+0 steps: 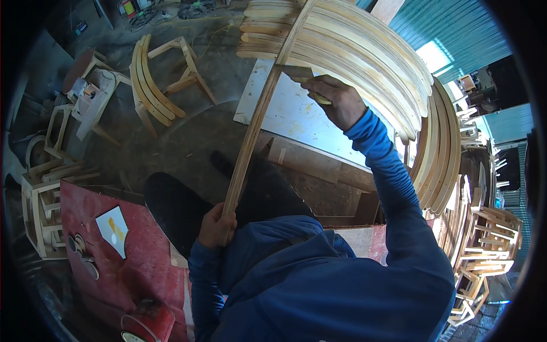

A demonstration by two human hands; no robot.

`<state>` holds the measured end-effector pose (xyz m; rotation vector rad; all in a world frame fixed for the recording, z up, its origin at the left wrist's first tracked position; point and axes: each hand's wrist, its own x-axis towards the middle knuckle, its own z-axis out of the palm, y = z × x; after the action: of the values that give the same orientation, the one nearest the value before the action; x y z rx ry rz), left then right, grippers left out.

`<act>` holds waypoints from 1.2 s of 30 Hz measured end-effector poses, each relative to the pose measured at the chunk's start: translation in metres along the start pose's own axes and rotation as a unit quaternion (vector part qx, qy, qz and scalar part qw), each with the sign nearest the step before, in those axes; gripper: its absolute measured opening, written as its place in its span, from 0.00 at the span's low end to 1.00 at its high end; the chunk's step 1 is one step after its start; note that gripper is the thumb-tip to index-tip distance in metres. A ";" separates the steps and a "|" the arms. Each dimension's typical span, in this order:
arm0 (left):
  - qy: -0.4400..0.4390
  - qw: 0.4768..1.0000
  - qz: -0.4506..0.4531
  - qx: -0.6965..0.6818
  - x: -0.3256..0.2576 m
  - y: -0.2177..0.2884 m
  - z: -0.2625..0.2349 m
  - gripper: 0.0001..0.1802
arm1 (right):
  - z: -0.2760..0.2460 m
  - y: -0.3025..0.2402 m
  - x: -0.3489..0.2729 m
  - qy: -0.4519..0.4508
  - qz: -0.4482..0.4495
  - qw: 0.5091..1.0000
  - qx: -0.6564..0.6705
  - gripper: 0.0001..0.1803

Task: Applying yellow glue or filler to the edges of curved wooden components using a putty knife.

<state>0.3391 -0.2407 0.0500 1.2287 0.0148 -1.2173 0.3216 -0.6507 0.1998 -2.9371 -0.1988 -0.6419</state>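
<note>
A long, slightly curved wooden strip [256, 119] slants from my lap up past the top of the head view. My left hand [215, 226] is closed round its near end, beside my hip. In my right hand [337, 101] is a putty knife [297, 72] with a flat, wide blade and a yellowish handle partly hidden by the fingers. The blade's left end meets the strip's edge, well up its length. To my left, a white card [112, 231] with a yellow-brown smear lies on a red surface [142, 273].
Stacked curved slats [353, 57] rise beyond my right hand, above a white board [325, 126]. More curved slats [441, 151] stand at the right. A red bucket [152, 320] is at the lower left. Wooden frames [188, 71] stand on the floor; others [490, 245] are piled far right.
</note>
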 end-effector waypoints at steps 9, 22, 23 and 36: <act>-0.043 0.998 -0.028 -0.048 0.005 -0.001 -0.009 0.26 | 0.046 -0.003 -0.039 0.096 0.019 0.995 0.012 0.24; -0.033 0.999 -0.023 -0.028 0.002 0.001 -0.005 0.26 | 0.023 -0.003 -0.025 0.078 0.008 0.997 -0.014 0.23; -0.030 0.999 -0.025 -0.021 0.002 0.002 -0.005 0.26 | 0.022 -0.005 -0.024 0.034 -0.008 0.999 -0.024 0.21; -0.026 0.999 -0.018 -0.039 0.000 0.004 -0.001 0.22 | 0.010 0.105 0.029 0.153 0.407 0.759 0.484 0.20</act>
<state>0.3426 -0.2402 0.0525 1.1323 0.0467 -1.2683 0.3685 -0.7493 0.1931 -1.6153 0.5835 -0.5818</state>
